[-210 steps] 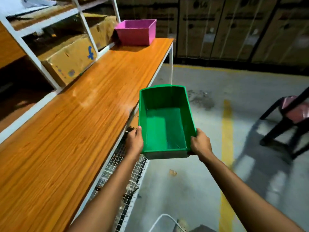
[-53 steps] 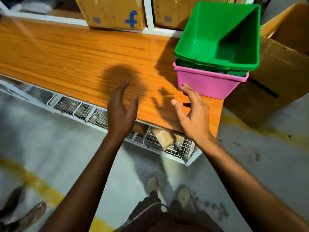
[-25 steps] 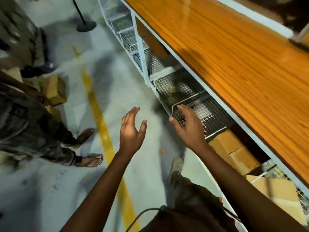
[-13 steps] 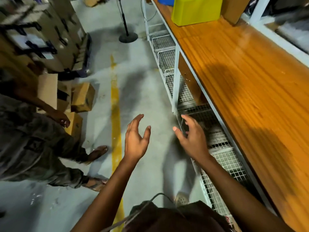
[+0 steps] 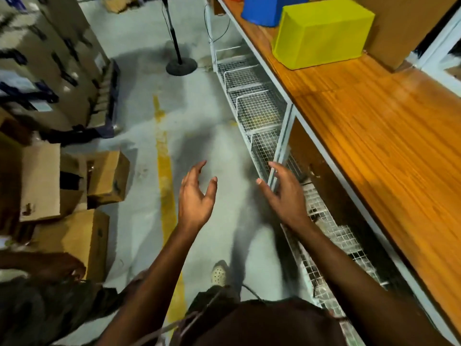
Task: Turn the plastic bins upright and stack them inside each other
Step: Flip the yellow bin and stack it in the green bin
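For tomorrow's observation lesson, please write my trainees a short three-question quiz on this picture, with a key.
1. True or false: the yellow bin stands open side up on the table.
2. What sits just beyond the yellow bin? A) a pink bin B) a blue bin C) a green bin
3. Fill in: the left hand and the right hand hold ____.

Key: 1 false, it is upside down; 2 B; 3 nothing.

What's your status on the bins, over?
Left hand, right hand open, empty. Yellow bin upside down on wooden tabletop ahead, blue bin beyond. Round stand base on floor, left.
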Tool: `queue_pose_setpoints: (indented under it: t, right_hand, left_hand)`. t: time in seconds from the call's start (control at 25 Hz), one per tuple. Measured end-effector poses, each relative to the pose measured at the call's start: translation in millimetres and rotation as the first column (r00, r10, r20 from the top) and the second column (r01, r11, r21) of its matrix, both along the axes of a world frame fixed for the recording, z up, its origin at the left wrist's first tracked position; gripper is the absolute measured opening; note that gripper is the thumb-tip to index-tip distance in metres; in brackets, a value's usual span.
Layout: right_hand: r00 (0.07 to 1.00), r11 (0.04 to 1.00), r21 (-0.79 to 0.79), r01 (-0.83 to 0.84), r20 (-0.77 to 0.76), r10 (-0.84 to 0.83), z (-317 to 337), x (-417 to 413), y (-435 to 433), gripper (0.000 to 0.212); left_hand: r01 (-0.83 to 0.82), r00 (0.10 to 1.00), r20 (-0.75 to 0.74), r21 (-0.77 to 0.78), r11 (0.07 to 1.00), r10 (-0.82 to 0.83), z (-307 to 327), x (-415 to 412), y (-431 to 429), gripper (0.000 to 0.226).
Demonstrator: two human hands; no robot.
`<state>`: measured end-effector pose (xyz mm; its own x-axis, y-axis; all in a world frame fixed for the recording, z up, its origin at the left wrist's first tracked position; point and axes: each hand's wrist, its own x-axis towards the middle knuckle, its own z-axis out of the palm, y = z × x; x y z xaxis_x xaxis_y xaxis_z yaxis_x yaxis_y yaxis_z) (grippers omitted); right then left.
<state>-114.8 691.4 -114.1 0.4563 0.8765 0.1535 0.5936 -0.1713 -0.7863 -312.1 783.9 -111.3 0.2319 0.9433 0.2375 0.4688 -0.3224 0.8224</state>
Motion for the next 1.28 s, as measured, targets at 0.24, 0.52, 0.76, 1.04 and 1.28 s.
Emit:
queue_pose_setpoints:
  t: [0.24, 0.52, 0.76, 1.04, 1.28]
  right_hand:
    - [0.992, 0.989, 0.098, 0.111, -0.064, -0.105, 33.8, 6.1, 139.4, 0.064]
    - [0.970, 0.955, 0.176, 0.239, -0.098, -0.224, 46.5, 81.1, 270.0, 0.064]
    - [0.921, 0.882, 0.263, 0.390, -0.110, -0.374, 63.5, 171.7, 387.8, 0.067]
    - [0.825, 0.771, 0.359, 0.526, 0.003, -0.564, 85.6, 273.0, 470.2, 0.059]
    - [0.602, 0.603, 0.366, 0.709, 0.132, -0.787, 94.7, 324.9, 499.6, 0.057]
  left_hand:
    - [0.134, 0.990, -0.043, 0.057, 0.989, -0.132, 30.9, 22.2, 160.2, 0.050]
    - [0.282, 0.959, -0.002, 0.148, 0.948, -0.284, 50.4, 123.0, 312.6, 0.047]
    - [0.440, 0.898, -0.081, 0.215, 0.872, -0.433, 79.1, 236.7, 437.6, 0.047]
    - [0.580, 0.800, -0.055, 0.325, 0.747, -0.597, 121.4, 372.0, 544.5, 0.047]
    - [0.742, 0.648, -0.022, 0.246, 0.624, -0.761, 127.5, 487.1, 616.1, 0.054]
